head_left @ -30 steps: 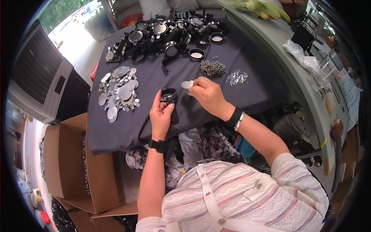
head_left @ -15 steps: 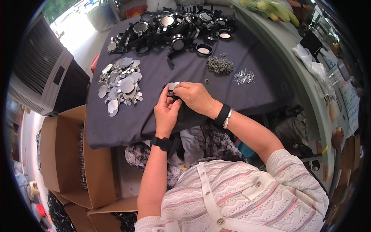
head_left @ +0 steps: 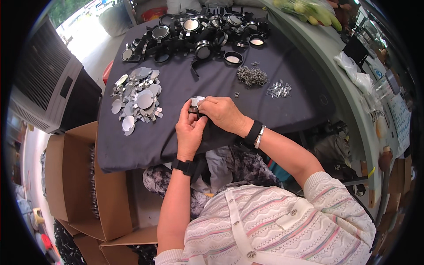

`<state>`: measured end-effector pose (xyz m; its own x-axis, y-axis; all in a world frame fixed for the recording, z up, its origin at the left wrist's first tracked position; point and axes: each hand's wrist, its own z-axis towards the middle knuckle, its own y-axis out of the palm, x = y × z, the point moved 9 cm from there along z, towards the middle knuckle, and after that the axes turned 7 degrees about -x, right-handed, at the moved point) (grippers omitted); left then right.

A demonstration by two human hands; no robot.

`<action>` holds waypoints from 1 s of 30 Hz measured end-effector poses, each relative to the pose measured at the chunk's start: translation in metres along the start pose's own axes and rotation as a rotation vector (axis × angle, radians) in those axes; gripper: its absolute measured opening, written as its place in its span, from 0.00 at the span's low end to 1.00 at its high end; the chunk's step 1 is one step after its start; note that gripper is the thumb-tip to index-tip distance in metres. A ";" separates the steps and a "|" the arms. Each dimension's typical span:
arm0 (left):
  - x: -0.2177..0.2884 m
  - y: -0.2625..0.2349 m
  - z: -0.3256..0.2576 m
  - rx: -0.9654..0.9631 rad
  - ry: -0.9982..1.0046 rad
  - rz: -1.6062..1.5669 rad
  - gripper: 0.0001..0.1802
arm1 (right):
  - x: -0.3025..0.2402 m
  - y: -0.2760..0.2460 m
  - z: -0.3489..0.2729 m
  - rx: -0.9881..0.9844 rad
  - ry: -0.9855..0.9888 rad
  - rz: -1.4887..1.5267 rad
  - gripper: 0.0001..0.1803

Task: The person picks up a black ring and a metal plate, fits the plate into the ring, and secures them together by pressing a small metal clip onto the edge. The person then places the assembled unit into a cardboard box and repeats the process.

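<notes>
Near the front edge of the dark cloth, my left hand grips a round black part with a silver disc and tab. From the other side, my right hand is closed at the same part, thumb and fingers pinched against its right edge. My fingers cover much of the part, and anything small in the right pinch is hidden. Left of my hands lies a heap of flat silver discs with tabs. To the right are a pile of small wire springs and a cluster of thin metal pins.
Many black round parts with silver faces are heaped along the table's far side. One small spring lies apart on the cloth. Open cardboard boxes stand at the left, below a grey air cooler. A ledge borders the right.
The held part has turned slightly, so more of its silver tab and black rim shows. Both hands stay in nearly the same place.
</notes>
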<state>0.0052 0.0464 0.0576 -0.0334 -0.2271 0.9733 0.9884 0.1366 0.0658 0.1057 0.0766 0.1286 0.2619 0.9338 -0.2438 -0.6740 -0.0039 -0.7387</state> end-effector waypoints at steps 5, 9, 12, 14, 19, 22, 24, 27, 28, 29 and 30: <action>0.000 0.001 0.000 0.011 -0.004 0.000 0.31 | 0.009 -0.002 -0.002 -0.024 0.053 0.147 0.06; 0.001 0.000 0.000 0.010 -0.002 0.000 0.29 | 0.007 0.000 -0.002 -0.052 0.023 0.112 0.08; 0.000 0.001 0.000 -0.010 -0.019 -0.013 0.27 | 0.003 0.001 0.000 -0.063 -0.008 0.065 0.08; 0.001 0.003 0.000 -0.026 -0.024 -0.032 0.26 | 0.000 0.001 0.002 -0.063 -0.024 0.040 0.07; 0.001 0.003 0.001 -0.009 -0.018 -0.044 0.19 | -0.003 -0.001 -0.001 -0.019 -0.027 -0.020 0.05; 0.004 -0.002 0.001 0.034 -0.030 0.016 0.15 | -0.006 -0.002 -0.002 0.009 -0.036 -0.020 0.05; 0.009 -0.003 0.003 0.077 -0.005 0.080 0.11 | -0.007 -0.006 -0.002 0.025 -0.034 -0.025 0.05; 0.010 0.004 0.008 0.087 -0.008 0.050 0.10 | -0.009 -0.010 -0.003 -0.009 -0.031 -0.010 0.05; 0.008 0.005 0.008 0.107 -0.020 0.041 0.10 | -0.005 -0.006 -0.003 -0.089 -0.008 -0.008 0.05; 0.018 0.008 0.009 0.087 0.103 0.071 0.10 | 0.000 -0.009 -0.005 -0.092 0.020 0.082 0.05; 0.016 0.007 0.008 0.087 0.096 0.084 0.10 | 0.011 -0.016 -0.009 -0.048 0.107 0.052 0.05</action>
<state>0.0106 0.0515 0.0755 0.0670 -0.3017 0.9510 0.9705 0.2409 0.0080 0.1262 0.0839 0.1319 0.3018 0.8883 -0.3463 -0.6553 -0.0706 -0.7521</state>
